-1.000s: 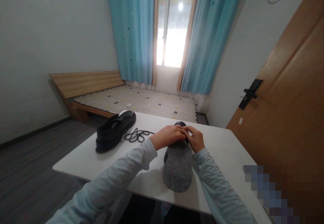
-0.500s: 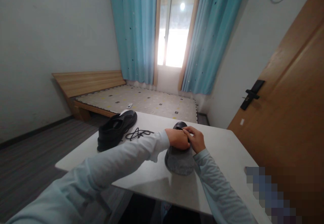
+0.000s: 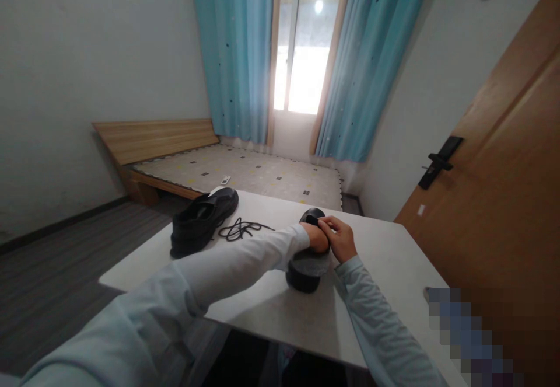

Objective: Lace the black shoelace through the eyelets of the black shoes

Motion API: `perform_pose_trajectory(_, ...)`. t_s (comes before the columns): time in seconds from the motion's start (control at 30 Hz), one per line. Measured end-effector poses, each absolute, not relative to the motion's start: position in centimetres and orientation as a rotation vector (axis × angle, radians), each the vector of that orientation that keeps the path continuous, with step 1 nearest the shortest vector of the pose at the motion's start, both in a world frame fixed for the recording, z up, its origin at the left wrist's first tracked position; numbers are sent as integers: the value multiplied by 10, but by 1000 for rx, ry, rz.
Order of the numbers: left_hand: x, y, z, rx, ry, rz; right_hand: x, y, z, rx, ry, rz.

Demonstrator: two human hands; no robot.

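Observation:
A black shoe (image 3: 303, 277) stands on the white table (image 3: 371, 305) with its toe pointing away from me. My left hand (image 3: 318, 239) reaches into its opening, and its fingers are hidden there. A grey, insole-like piece (image 3: 311, 265) lies under my left wrist, in the heel part of the shoe. At the shoe's right side, my right hand (image 3: 340, 237) pinches the upper, near the tongue, between thumb and fingers. To the left, a second black shoe (image 3: 195, 226) stands by a loose black shoelace (image 3: 238, 229).
Beyond the table is a bed (image 3: 258, 174) with a patterned mattress and a small white object (image 3: 225, 180) on it. A wooden door (image 3: 494, 200) is on the right. Blue curtains (image 3: 240, 54) hang beside the window. A blurred patch covers the table's right edge.
The grey piece has gone forward and down into the shoe, so the black heel now shows. My left hand has moved deeper inside. My right hand keeps its grip.

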State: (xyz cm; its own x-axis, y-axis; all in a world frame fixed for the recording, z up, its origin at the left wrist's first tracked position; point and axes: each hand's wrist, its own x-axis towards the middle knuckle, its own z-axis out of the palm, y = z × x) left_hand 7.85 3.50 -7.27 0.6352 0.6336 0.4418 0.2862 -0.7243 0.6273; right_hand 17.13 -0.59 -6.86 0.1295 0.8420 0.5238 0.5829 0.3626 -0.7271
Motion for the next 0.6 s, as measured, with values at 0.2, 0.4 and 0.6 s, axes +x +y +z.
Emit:
perform_pose_trajectory(0.2, 83, 32, -90, 2228, 775, 999, 171, -7, -69, -1323, -1559, 290)
perform_pose_trajectory(0.4, 114, 39, -112, 1959, 856, 1149, 171, -6, -69, -1312, -1568, 309)
perform_pose_trajectory(0.6, 122, 48, -112, 1829, 887, 1095, 171, -4, -71, -1321, -1552, 331)
